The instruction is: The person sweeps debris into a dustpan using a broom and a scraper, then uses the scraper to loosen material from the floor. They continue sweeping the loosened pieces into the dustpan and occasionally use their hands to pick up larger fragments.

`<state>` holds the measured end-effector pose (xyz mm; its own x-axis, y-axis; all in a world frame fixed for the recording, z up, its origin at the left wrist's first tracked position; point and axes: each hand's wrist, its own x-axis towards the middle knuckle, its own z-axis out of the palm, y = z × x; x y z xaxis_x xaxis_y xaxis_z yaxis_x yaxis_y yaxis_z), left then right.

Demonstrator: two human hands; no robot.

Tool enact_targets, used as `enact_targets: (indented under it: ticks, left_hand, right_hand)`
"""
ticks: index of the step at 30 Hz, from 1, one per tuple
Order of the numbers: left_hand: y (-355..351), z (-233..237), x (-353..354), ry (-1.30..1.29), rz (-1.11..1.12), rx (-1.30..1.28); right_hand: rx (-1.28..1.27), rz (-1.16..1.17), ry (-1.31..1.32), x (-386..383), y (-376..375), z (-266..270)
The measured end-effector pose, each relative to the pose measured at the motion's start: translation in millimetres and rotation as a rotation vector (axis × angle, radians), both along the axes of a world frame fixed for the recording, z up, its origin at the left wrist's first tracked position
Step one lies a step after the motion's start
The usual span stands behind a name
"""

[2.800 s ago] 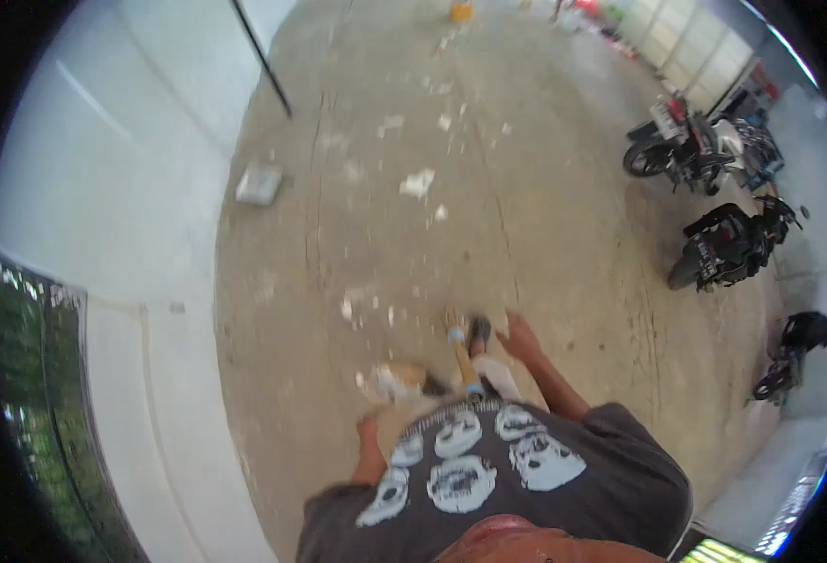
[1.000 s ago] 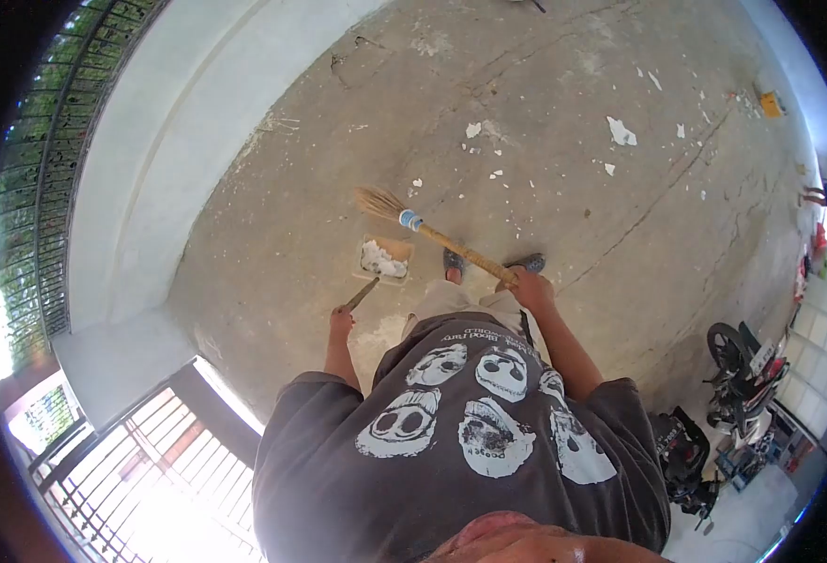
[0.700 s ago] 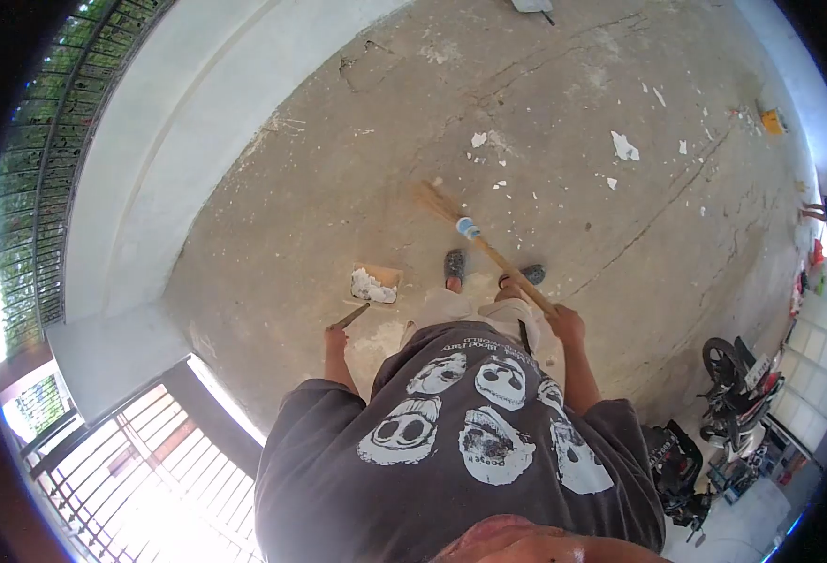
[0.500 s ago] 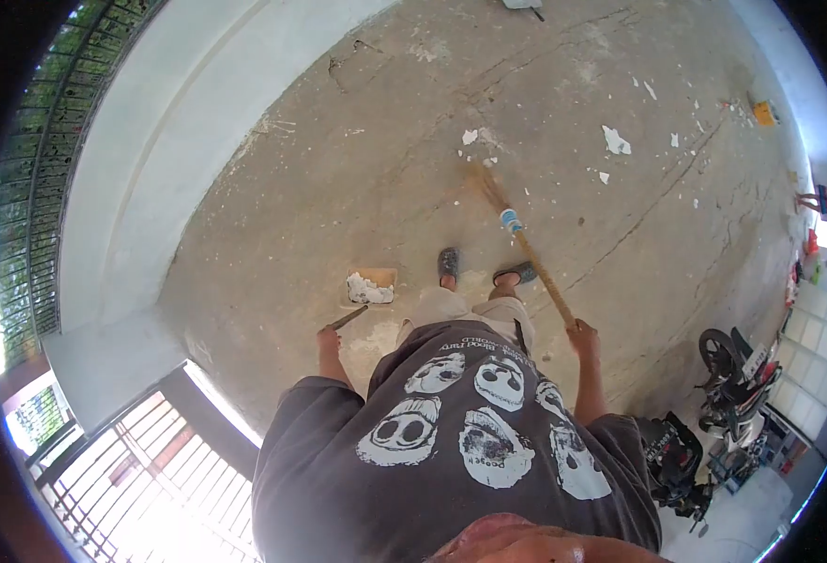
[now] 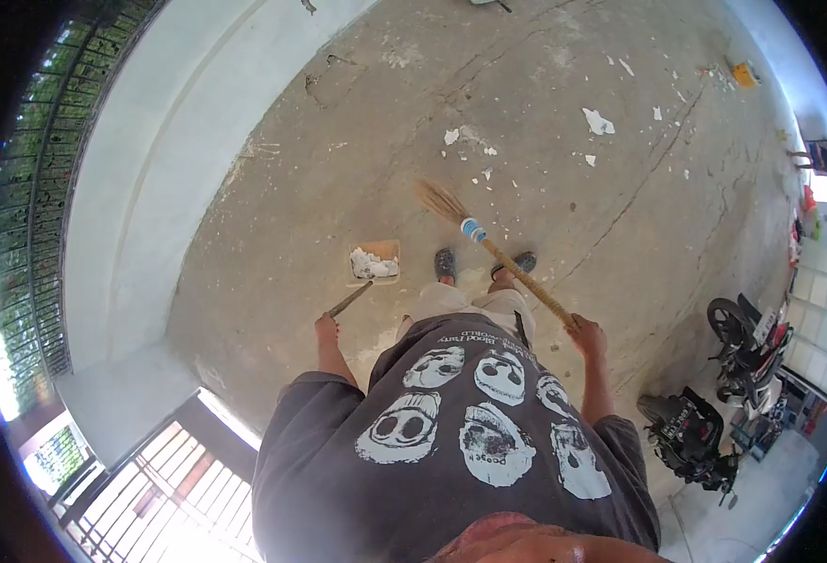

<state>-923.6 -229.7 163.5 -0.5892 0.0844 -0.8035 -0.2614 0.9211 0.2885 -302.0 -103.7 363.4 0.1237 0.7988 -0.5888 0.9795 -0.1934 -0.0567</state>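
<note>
My left hand (image 5: 327,328) was closed round the thin handle (image 5: 349,300) of the dustpan (image 5: 385,250), low at my left side. My right hand (image 5: 585,333) was clamped on the top end of the broom (image 5: 516,277), out at my right. The two hands were well apart, with my body between them.

The broom's long line ran from my right hand forward and across to the left, past a blue band (image 5: 472,229), to the bristles (image 5: 440,200). These were the farthest point from me, ahead of my shoes (image 5: 445,264) and about midway between the hands. I could not tell whether they touched the ground. The dustpan lay just ahead of my left hand, pointing the same way, with white rubbish (image 5: 368,266) heaped in it. It sat near the bristles but apart from them, short of them and to their left.

Beyond the bristles, white scraps (image 5: 598,121) were scattered over the cracked concrete floor (image 5: 338,188). A pale wall (image 5: 151,178) curved past on the left, a barred gate (image 5: 160,469) stood behind my left side, and motorbikes (image 5: 746,338) were parked behind my right.
</note>
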Motion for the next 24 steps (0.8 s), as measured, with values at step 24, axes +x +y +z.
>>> enact_targets:
  ticks: [24]
  left_hand:
    - [38,-67,16,0.079,-0.257,0.221]
  right_hand:
    - [0.23,-0.118,0.264,-93,55,-85]
